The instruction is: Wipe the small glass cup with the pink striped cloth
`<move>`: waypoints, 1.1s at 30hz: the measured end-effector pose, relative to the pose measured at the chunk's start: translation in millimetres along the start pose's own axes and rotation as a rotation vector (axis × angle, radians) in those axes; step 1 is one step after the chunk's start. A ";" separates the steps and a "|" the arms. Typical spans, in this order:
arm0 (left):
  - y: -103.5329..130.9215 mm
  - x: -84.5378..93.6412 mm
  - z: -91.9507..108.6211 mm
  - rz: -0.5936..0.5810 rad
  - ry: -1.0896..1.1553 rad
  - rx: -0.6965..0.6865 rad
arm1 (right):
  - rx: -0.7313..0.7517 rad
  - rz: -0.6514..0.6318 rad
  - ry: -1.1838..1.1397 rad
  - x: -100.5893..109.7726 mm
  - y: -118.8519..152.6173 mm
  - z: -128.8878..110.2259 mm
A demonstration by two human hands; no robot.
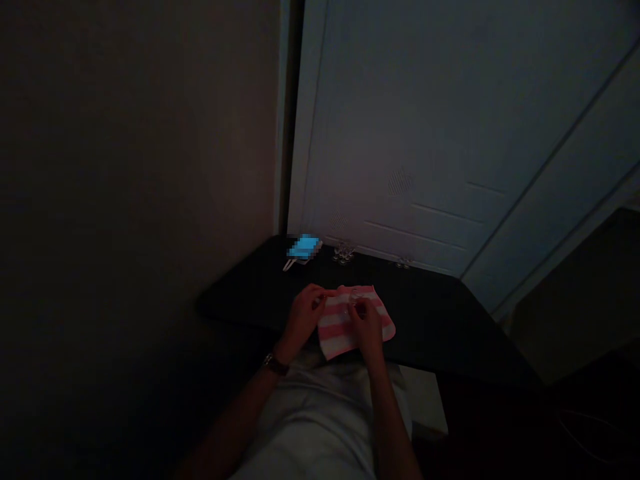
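A pink and white striped cloth lies spread at the near edge of the dark table, partly hanging toward my lap. My left hand is at its upper left corner, thumb and fingers closed on the edge. Over the middle of the cloth, my right hand has its fingers pinched together at a small clear, shiny thing. Dim light hides the exact kind of this thing.
A dark tabletop meets a white panelled door. At the back stand a blurred blue screen on a white holder, a cluster of small shiny round pieces and a smaller cluster of shiny pieces. A wall rises at left.
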State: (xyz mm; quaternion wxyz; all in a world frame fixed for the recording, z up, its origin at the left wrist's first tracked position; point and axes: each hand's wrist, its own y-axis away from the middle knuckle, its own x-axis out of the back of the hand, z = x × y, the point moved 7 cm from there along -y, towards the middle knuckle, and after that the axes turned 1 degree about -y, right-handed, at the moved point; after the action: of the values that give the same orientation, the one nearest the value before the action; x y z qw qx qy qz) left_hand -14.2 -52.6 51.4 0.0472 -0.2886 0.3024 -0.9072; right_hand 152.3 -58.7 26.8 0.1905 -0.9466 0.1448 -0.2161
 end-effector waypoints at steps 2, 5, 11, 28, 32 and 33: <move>0.8 13.8 -6.3 0.107 -0.237 0.016 | 0.001 -0.013 0.016 -2.9 2.2 1.7; 2.3 23.7 -19.1 0.178 -0.538 0.097 | 0.031 -0.021 0.056 -7.0 5.3 1.5; -1.3 7.5 -33.4 0.023 -0.632 0.161 | 0.092 -0.064 0.124 -12.2 6.8 1.0; -10.0 -22.9 -11.0 -0.114 0.275 0.139 | 0.204 -0.113 0.183 -16.6 11.2 -16.2; -4.5 -29.2 -6.9 -0.164 0.340 0.122 | 0.190 -0.126 0.100 -15.9 10.4 -15.7; -3.7 -29.2 -7.5 -0.171 0.341 0.118 | 0.189 -0.125 0.088 -15.1 10.4 -16.0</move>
State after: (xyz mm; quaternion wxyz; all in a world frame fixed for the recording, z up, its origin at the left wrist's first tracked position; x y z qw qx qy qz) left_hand 6.2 -38.1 34.1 -0.0649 -0.1521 0.2269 -0.9598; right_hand 129.8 -67.3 30.4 0.2585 -0.9212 0.0727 -0.2817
